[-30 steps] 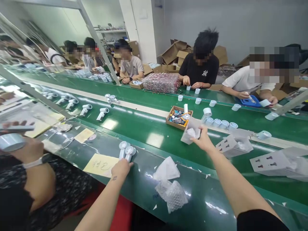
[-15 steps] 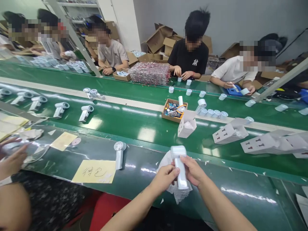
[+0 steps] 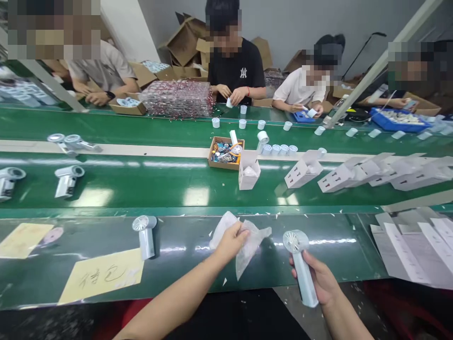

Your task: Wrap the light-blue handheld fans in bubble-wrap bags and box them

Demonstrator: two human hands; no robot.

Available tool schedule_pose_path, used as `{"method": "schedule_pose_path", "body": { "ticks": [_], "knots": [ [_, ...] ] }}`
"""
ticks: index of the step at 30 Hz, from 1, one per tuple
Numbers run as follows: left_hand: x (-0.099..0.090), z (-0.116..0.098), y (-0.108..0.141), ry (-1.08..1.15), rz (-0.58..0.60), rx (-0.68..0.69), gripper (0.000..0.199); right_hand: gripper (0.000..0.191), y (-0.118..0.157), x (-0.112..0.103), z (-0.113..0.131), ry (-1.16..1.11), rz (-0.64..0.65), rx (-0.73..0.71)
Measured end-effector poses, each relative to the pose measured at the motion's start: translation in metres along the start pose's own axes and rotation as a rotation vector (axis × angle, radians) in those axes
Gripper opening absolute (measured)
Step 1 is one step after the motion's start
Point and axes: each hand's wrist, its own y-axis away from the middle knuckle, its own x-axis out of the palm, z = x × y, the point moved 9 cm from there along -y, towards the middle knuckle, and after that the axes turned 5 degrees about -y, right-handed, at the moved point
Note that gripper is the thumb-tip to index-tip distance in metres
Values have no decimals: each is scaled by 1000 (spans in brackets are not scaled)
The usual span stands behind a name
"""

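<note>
My right hand [image 3: 320, 278] grips a pale blue handheld fan [image 3: 304, 271] by its handle, with the round finned head tilted up toward the left. My left hand [image 3: 231, 241] is closed on a translucent white wrapping bag [image 3: 253, 243], which lies crumpled on the dark green bench. Left of it, a second handheld fan [image 3: 146, 236] rests on the bench, its handle end touching a yellow paper [image 3: 102, 276] with handwriting.
Beyond the bench runs a green conveyor [image 3: 163, 189] with open white boxes [image 3: 249, 172], further fans [image 3: 69, 182] and a carton of small parts [image 3: 226, 153]. Flat white cartons [image 3: 406, 245] are stacked at right. Several co-workers [image 3: 237, 66] sit across the line.
Both hands were on the fan over the bag. Now my right hand has carried the fan to the right, and my left hand has hold of the bag. The view has turned right.
</note>
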Motion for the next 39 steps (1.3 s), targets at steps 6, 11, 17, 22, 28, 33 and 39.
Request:
{"method": "schedule_pose_path", "body": {
  "ticks": [6,11,17,22,28,33,39],
  "knots": [
    [-14,-53,-12,102,-168,138,10,40,17,39,-20,-193,291,42],
    [11,-105,13,285,56,265,15,33,18,64,-12,-99,402,-15],
    [42,-103,17,613,310,-130,28,37,19,49,5,-17,459,-44],
    [62,-98,18,902,342,-366,41,35,22,38,11,-25,530,4],
    [95,-115,23,1174,273,-394,46,35,27,40,9,-73,727,146],
    [80,-105,15,839,89,-364,27,40,23,33,18,44,704,120],
    [43,-87,8,886,-141,-526,15,56,19,27,37,432,477,59]
  ]
}}
